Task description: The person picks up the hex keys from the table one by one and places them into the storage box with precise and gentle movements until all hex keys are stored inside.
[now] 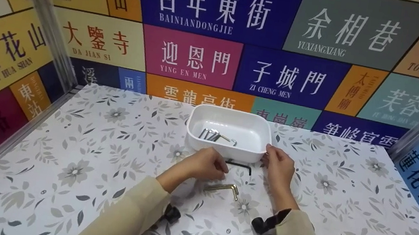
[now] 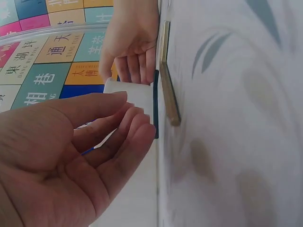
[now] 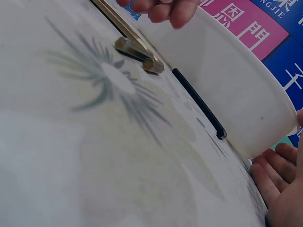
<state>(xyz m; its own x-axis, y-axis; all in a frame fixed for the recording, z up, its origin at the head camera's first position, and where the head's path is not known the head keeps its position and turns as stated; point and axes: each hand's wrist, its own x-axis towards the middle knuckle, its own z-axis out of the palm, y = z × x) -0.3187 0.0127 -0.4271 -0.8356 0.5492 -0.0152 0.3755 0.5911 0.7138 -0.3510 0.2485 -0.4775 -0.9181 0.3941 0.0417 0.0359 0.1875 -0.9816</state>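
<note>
Left hand (image 1: 206, 165) curled over black hex key (image 1: 241, 164); right hand (image 1: 279, 166) touching tray (image 1: 225, 150).

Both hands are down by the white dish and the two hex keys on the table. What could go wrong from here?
The black hex key lies close against the white dish, so the left hand reaching for it may struggle to get fingers under it, or may nudge the dish. The right hand only touches the dish's corner, so the dish could slide. The gold hex key lies just below the left hand and could get knocked away.
</note>
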